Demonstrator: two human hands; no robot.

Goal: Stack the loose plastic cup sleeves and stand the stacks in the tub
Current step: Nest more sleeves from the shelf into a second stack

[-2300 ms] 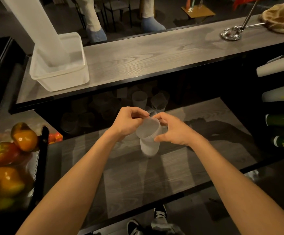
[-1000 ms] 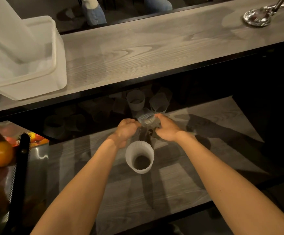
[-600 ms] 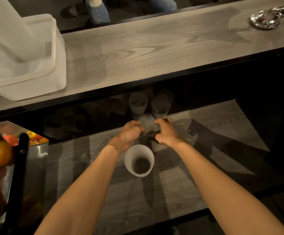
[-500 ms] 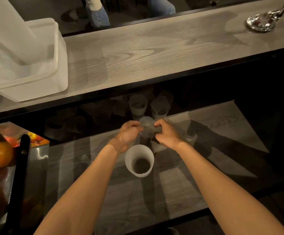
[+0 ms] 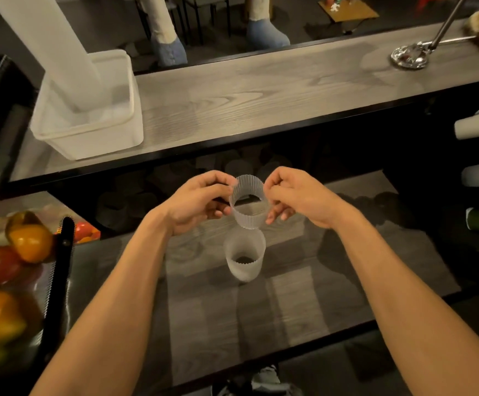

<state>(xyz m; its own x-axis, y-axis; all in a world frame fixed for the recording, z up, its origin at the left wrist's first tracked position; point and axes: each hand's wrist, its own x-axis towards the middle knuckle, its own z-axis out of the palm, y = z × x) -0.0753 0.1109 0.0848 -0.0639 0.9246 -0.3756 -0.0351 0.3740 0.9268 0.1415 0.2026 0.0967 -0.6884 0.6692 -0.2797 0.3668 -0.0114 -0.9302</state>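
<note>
Cup sleeve (image 5: 248, 205), ribbed and translucent, hangs between both hands, roughly upright: its long axis runs top to bottom, the wider mouth up, the narrower end down. Left hand (image 5: 201, 204) pinches the sleeve's left wall with curled fingers and thumb; right hand (image 5: 295, 200) pinches the right wall in the same way.

Directly under the hands a short stack of sleeves (image 5: 244, 260) stands upright on the lower shelf (image 5: 304, 304), mouth up, with a dark opening at its centre. The held sleeve's lower edge sits right at this stack's rim; whether the two touch is hard to tell.

Beyond the hands, in the shadow beneath the wooden counter (image 5: 261, 92), more loose sleeves (image 5: 135, 201) show only as dim shapes, too dark to count.

Further off, beyond and to the left of the left hand, a white tub (image 5: 89, 130) rests on the counter. In it stands a tall stack (image 5: 52, 47) of sleeves, leaning leftward, its top cut off by the picture's edge.

Left of the left forearm lies a tray of orange and red fruit (image 5: 29, 241), partly cropped.
</note>
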